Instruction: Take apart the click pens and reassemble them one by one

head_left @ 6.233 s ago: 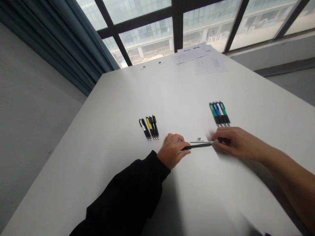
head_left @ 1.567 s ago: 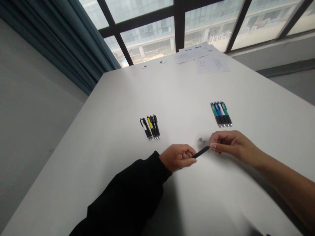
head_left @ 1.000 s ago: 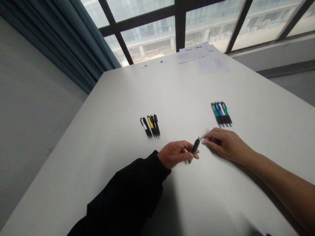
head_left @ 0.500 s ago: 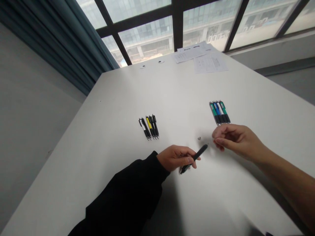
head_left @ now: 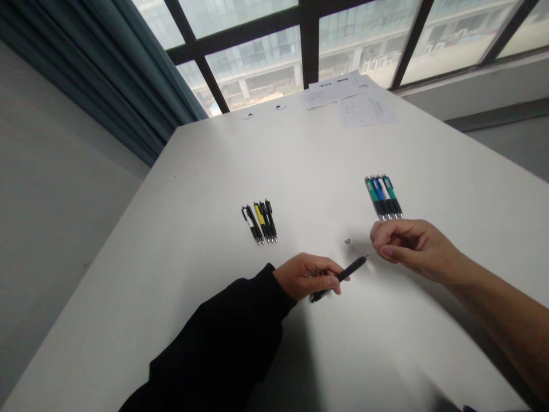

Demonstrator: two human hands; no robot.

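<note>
My left hand (head_left: 312,276) pinches a black pen (head_left: 354,267) between thumb and fingers, above the white table. The pen lies aslant, its thin bare point toward my right hand. My right hand (head_left: 403,246) is closed, thumb against curled fingers, just right of that point and apart from it; whatever it holds, if anything, is hidden. A small silvery piece (head_left: 347,241) lies on the table beyond the pen. Beyond my right hand is a row of pens (head_left: 383,197) with green, blue and white barrels. A second group of pens (head_left: 259,223), black, white and yellow, lies to the left.
The white table (head_left: 206,171) runs back to a dark-framed window (head_left: 309,51). Printed papers (head_left: 366,109) lie at its far edge, with two small whitish items (head_left: 279,107) to their left. A blue-grey curtain (head_left: 111,63) hangs at left.
The pen in my left hand has turned flatter, and its point has shifted a little right. My right hand's fingers have curled in closer. The pens on the table stay put.
</note>
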